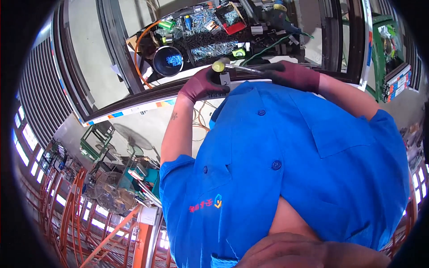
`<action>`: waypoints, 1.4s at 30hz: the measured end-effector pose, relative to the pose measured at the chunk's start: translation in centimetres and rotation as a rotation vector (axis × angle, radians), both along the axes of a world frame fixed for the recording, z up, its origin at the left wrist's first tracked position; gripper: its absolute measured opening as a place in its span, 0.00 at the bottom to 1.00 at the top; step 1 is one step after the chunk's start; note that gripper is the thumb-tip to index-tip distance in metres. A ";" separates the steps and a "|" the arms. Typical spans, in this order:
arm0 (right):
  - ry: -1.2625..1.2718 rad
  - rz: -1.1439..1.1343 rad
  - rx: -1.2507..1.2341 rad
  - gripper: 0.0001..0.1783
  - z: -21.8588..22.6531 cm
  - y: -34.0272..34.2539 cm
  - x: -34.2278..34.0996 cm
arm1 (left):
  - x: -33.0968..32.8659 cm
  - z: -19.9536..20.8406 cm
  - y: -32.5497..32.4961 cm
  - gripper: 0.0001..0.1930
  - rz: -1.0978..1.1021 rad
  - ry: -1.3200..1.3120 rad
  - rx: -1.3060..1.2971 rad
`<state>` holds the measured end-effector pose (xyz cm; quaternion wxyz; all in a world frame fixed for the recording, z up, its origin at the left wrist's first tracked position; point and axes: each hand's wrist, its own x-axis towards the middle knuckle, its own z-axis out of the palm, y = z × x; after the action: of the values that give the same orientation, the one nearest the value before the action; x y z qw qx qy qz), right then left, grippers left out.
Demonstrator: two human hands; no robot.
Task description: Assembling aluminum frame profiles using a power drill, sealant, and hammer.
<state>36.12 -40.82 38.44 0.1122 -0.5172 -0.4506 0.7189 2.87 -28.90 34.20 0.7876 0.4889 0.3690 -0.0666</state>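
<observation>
My right hand [292, 76], in a maroon glove with dark fingers, is closed around the handle of a mallet [250, 69]. The mallet's rounded yellow head is just above a small grey piece [225, 79] at the near edge of a dark window frame [147, 96]. My left hand [201, 85], gloved the same way, curls its fingers around that grey piece and steadies it at the frame edge. Whether the mallet head touches the piece, I cannot tell.
Inside the frame lies a tray of loose screws [214, 49] with a red box [234, 28]. Beside it stand a dark bowl of blue screws [168, 61] and a power drill [280, 18]. An orange hose [136, 53] curves past. A fan [111, 192] stands at the left.
</observation>
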 end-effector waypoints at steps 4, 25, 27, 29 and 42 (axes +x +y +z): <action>0.019 -0.464 -0.124 0.27 -1.9 2.1 1.9 | -0.3 -0.4 0.6 0.43 -0.192 0.168 0.134; -0.502 -0.152 0.697 0.24 -4.1 2.2 2.1 | 0.3 0.2 0.9 0.46 -0.167 0.135 0.071; -0.344 0.037 0.140 0.25 -1.0 1.4 0.0 | -1.0 -1.8 0.2 0.46 -0.172 0.118 0.101; -0.231 0.122 0.146 0.27 -0.9 -0.4 -1.5 | -1.3 -1.9 0.2 0.46 -0.176 0.086 0.127; -0.548 0.493 0.267 0.18 -19.2 5.8 -1.3 | -0.8 -5.8 2.0 0.35 0.100 0.397 0.509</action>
<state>34.79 -34.98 19.23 -0.1222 -0.5470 -0.6643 0.4945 2.11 -26.90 28.45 0.5550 0.6289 0.5439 -0.0274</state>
